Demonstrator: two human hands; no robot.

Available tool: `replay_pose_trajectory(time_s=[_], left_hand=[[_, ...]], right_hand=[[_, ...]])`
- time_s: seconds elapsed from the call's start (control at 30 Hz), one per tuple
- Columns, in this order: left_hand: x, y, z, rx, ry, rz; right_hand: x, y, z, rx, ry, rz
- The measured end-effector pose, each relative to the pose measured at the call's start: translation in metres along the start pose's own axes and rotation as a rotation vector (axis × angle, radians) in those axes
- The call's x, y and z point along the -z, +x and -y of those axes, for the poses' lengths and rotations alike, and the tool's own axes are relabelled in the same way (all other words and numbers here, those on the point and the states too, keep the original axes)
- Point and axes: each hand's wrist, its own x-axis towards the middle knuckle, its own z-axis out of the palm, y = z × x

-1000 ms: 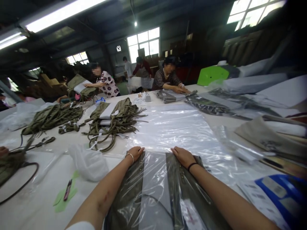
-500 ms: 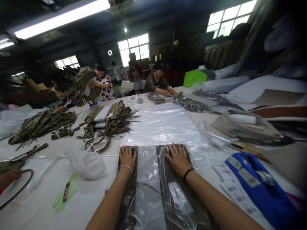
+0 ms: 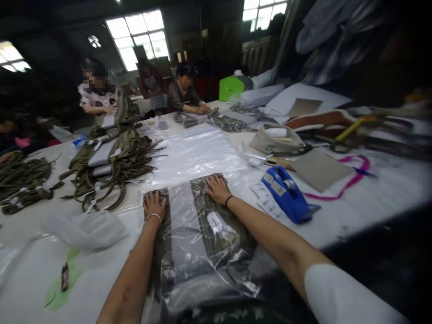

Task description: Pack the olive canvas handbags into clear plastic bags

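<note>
A folded olive-green item with a pale strip down its middle lies in a clear plastic bag on the table in front of me. My left hand lies flat, fingers spread, on the bag's far left corner. On the far right part of the bag my right hand also rests flat with its fingers apart. A white label shows through the plastic below my right hand. Beyond my fingers, flat clear plastic bags lie on the table, close to the far edge of the filled one.
A blue tape dispenser stands to the right, beside printed label sheets. Olive items with cords are stacked at left. Crumpled white plastic lies nearer. A co-worker handles olive pieces; another person leans over the far table.
My view has swung right and down, bringing more of the bag and the table's right side into sight. Both hands stay flat on the bag. The co-worker at left has lowered an olive bundle onto the stack.
</note>
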Motion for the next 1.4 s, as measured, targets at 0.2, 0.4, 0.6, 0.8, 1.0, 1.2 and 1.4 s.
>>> replay_pose_trajectory(time_s=[0.2, 0.4, 0.6, 0.8, 1.0, 1.2, 1.4], left_hand=[[0.054, -0.023, 0.024, -0.003, -0.416, -0.054], [0.074, -0.106, 0.008, 0.08, -0.579, -0.094], [0.065, -0.13, -0.074, -0.147, -0.732, 0.078], [0.055, -0.142, -0.147, -0.38, -0.731, 0.319], [0.039, -0.158, -0.19, -0.488, -0.842, 0.373], [0.033, -0.164, -0.232, -0.382, -1.047, 0.579], [0.025, -0.165, -0.233, -0.243, -1.189, 0.574]], right_hand=[[0.086, -0.105, -0.044, -0.087, 0.457, -0.422], [0.1, -0.249, -0.099, -0.577, 0.322, -0.408], [0.07, -0.23, -0.09, -0.453, -0.071, -0.32], [0.062, -0.191, -0.083, -0.606, -0.235, -0.209], [0.068, -0.209, -0.085, -0.539, -0.13, -0.332], [0.091, -0.213, -0.045, -0.333, 0.006, -0.497], [0.095, -0.205, 0.028, -0.075, 0.159, -0.469]])
